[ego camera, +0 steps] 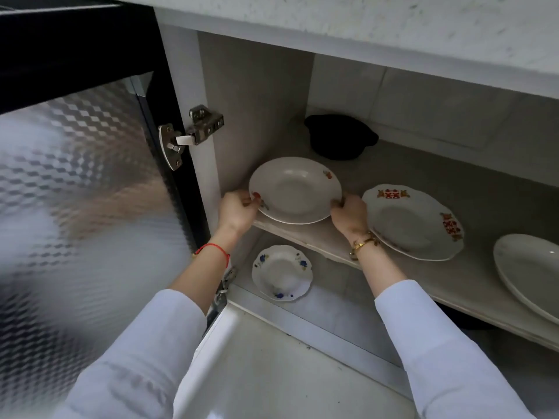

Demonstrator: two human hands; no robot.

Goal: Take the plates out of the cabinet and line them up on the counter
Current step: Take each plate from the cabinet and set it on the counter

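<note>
At right, the frame edge crops an oval plate.

We grip the white plate with the small flower prints at the front of the cabinet shelf, our left hand pinching its left rim and our right hand its right rim. Just to its right lies a scalloped plate with red motifs, and another white plate beyond that. A dark pot sits behind. Below, a blue-flowered plate rests on the cabinet floor. The patterned glass door stands open at left.
</note>
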